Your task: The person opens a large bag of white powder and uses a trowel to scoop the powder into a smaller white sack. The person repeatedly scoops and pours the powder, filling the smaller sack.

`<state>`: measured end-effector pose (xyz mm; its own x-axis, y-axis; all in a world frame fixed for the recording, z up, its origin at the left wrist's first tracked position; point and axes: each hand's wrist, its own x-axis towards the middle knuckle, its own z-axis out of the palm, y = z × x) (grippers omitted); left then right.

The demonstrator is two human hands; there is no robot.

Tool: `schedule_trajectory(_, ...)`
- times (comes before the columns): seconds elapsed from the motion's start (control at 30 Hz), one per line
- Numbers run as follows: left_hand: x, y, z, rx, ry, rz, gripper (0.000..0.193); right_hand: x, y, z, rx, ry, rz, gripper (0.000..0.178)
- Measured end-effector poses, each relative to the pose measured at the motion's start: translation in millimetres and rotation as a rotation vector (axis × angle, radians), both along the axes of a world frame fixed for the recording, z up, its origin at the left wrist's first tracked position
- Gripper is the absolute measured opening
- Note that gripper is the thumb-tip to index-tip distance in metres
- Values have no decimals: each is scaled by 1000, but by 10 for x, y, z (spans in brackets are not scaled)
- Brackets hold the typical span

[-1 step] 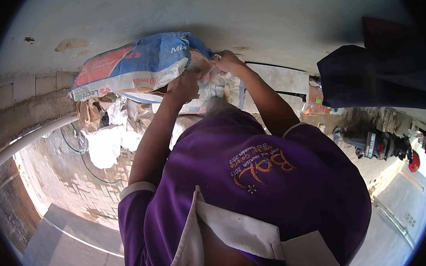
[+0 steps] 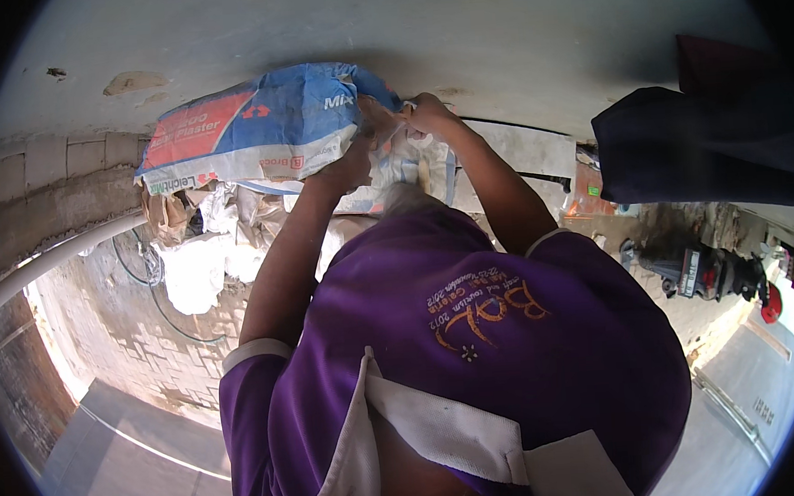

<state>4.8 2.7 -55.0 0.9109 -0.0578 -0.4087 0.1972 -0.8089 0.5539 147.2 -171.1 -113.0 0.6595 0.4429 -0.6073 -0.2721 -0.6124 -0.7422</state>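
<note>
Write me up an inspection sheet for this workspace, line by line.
Surface: whatever supports the bag is mostly hidden; patterned paving shows at lower left.
Job's things: blue, red and white bag, lying lengthwise, brown paper showing at its right end.
Clutter: crumpled brown paper and bright white material below the bag.
Hands: left hand at the bag's right end, fingers partly hidden; right hand at the same end, fingers curled; grip unclear.
Cables: thin dark line curving over the paving; cable or hose, cannot tell.
Surroundings: grey wall with a brown patch; dark cloth at right; pale pipe at left.
</note>
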Motion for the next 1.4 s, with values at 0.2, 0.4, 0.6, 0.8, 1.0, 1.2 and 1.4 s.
schedule_trajectory(0.2, 97, 78, -35, -171, 313, -48, 57, 144, -125, 101, 29, 47, 90, 53)
schedule_trajectory(0.4, 152, 458, 721, -413, -128, 297, 66, -102, -134, 824, -40, -455, 335, 66)
schedule_trajectory(0.6, 442, 1045, 1728, 29, -605, 530, 45, -360, 268, 1704, 287, -1005, 188, 58)
schedule_trajectory(0.8, 321, 1201, 2042, 31, -611, 450, 36, -244, 906, 1855, 413, -428, 461, 50)
schedule_trajectory(1.0, -744, 1089, 1836, -194, -496, 672, 28, -154, 721, 1841, 419, -434, 218, 49)
schedule_trajectory(1.2, -1829, 1067, 1376, -382, -537, 1009, 27, -467, 125, 1942, 418, -43, 368, 32)
schedule_trajectory(1.4, -2405, 881, 1029, -415, -522, 1216, 24, -513, -69, 2073, 225, -39, 432, 28)
